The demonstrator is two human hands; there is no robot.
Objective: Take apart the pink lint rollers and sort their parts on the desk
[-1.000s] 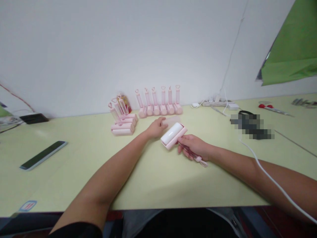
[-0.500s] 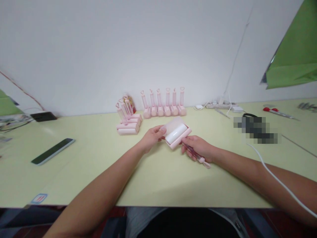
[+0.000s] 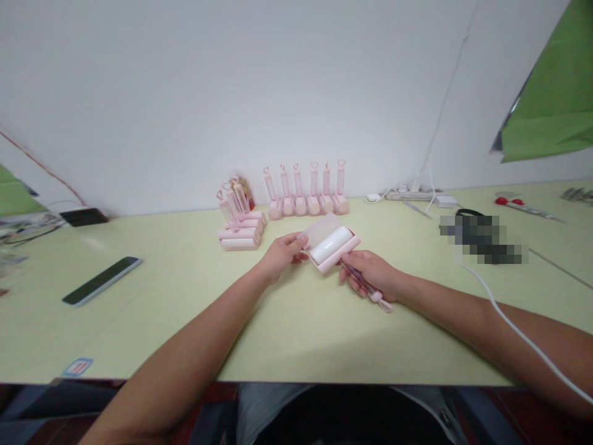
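Observation:
A pink lint roller (image 3: pixel 332 245) with a white roll is held above the table in front of me. My right hand (image 3: pixel 370 274) is wrapped round its clear pink handle, whose heart-shaped loop sticks out below the fingers. With thumb and fingers, my left hand (image 3: pixel 288 254) pinches the left edge of the roller's raised translucent cover (image 3: pixel 321 229). The cover stands open and the white roll shows. Behind, several similar pink lint rollers (image 3: pixel 313 204) stand in a row by the wall, and a few more (image 3: pixel 239 239) sit to the left.
A dark-screened phone (image 3: pixel 102 281) lies on the table (image 3: pixel 185 346) at left, and a black device (image 3: pixel 84 216) sits behind it. On the right are a power strip (image 3: pixel 412 194), a blurred-out dark object (image 3: pixel 486 238), a red-handled tool (image 3: pixel 528 207) and a white cable (image 3: pixel 514 334).
Both hands keep their hold on the lint roller and its cover, almost unmoved. The whole view has shifted slightly.

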